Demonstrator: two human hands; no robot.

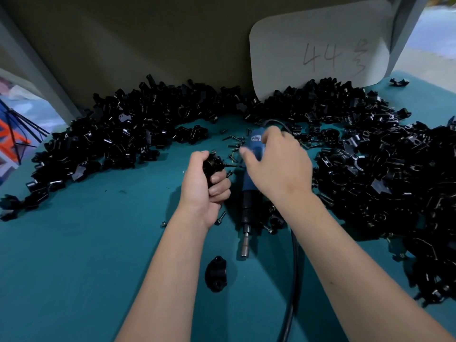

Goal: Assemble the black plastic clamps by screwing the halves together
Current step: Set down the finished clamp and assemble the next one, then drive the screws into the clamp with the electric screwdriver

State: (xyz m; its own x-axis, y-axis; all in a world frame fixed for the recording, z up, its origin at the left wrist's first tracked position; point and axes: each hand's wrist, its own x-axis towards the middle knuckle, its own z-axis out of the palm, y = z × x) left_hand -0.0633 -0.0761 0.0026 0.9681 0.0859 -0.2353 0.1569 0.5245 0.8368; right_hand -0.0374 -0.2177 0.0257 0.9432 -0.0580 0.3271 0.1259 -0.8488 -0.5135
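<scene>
- A heap of loose halves [111, 137] banks along the table's [86, 243] far-left side against the backboard, likely kept there as stock within easy reach.
- The left hand [204, 186] hovers over the table's middle with its fingers curled tight round a clamp [213, 165], a clenched grip that lifts the part clear of the cloth; a screw looks to be standing in its top, though that is too small to be sure. Held so, the part seems offered up for driving.
- One clamp part [216, 274] lies alone toward the near edge, apart from both heaps; whether it is finished I cannot tell.
- Loose screws [234, 146] are scattered just beyond the hands, handy for either one.
- The driver [249, 193] lies flat at mid-table, bit end toward the near edge, its cable [293, 280] trailing to that edge.
- The right hand [276, 166] is over the driver's blue body with fingers spread and only loosely bent; motion blur hides whether they touch it, so I judge a reach for the tool, grip not yet closed.
- A larger heap [385, 174] fills the table's right side, with a card [318, 50] marked 44 propped behind.
</scene>
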